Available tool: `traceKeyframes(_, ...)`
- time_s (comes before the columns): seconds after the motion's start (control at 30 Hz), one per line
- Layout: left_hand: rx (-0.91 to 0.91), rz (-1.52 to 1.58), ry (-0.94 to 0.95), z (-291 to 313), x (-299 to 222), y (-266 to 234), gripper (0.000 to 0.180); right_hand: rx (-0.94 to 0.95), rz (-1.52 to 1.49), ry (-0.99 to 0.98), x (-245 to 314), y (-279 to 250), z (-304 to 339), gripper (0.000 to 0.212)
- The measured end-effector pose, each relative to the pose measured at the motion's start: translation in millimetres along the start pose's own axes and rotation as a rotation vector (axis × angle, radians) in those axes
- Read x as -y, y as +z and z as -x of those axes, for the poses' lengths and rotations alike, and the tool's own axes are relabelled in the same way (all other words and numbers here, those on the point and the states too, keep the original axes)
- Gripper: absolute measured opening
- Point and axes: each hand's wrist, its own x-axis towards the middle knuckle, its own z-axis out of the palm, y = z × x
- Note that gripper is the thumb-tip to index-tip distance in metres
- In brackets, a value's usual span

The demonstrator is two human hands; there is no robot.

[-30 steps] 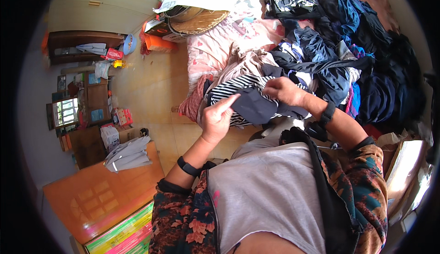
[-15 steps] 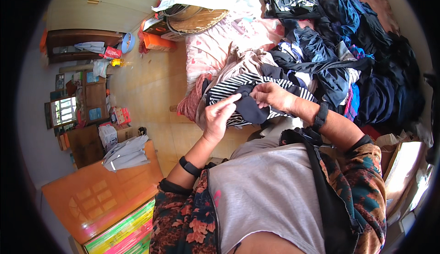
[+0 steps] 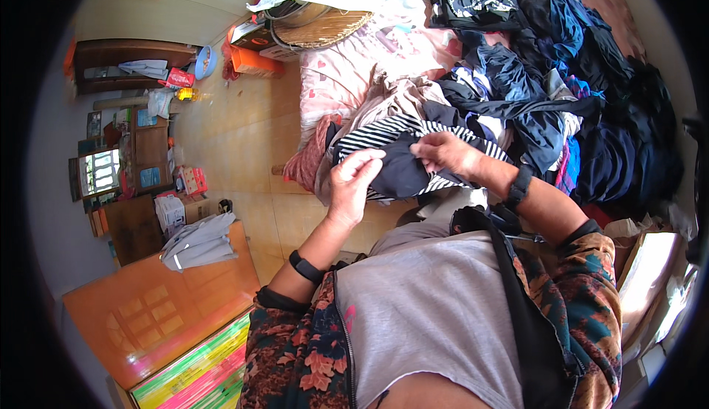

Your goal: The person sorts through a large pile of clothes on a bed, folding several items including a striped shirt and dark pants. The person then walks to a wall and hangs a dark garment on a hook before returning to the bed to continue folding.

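Note:
Between my two hands a small piece of black cloth (image 3: pixel 399 173) is spread out; what kind of garment it is I cannot make out. My left hand (image 3: pixel 353 180) pinches its left edge with thumb and fingers. At its upper right, my right hand (image 3: pixel 447 154) grips the other edge with bent fingers. Directly behind the cloth lies a black-and-white striped garment (image 3: pixel 369 134), partly covered by it, on the near edge of the bed. A beige garment (image 3: pixel 384 99) lies rumpled just beyond the stripes.
A large heap of dark clothes (image 3: pixel 546 114) covers the bed's right side. The bed has a pink-patterned sheet (image 3: pixel 332 77). A woven tray (image 3: pixel 325 31) and an orange box (image 3: pixel 255 62) are at the far left. Across the tiled floor (image 3: pixel 244 128) stands a wooden board (image 3: pixel 162 283) with a grey garment (image 3: pixel 199 243).
The black cloth is spread wider and flatter between my hands. My right hand has shifted slightly right, while my left stays nearly in place.

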Motion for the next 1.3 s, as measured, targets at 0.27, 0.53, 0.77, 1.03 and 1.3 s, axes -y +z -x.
traceKeyframes(0.27, -0.144, 0.147, -0.040, 0, 18, -26, 0.018, -0.172, 0.028, -0.103, 4, -38, 11, 0.029)
traceKeyframes(0.53, 0.110, -0.090, -0.014, 2, -5, 4, 0.016, 0.083, -0.117, 0.144, -5, 23, -1, 0.028)
traceKeyframes(0.77, -0.138, 0.074, -0.098, -1, 11, -28, 0.017, -0.053, -0.176, 0.082, -6, -12, 9, 0.017)
traceKeyframes(1.03, -0.154, -0.137, -0.063, -1, 33, -25, 0.015, -0.037, 0.077, -0.108, -10, -37, 42, 0.021)
traceKeyframes(1.3, 0.248, -0.870, 0.055, -9, 11, 7, 0.043, 0.158, 0.135, -0.379, -2, -21, 54, 0.020)
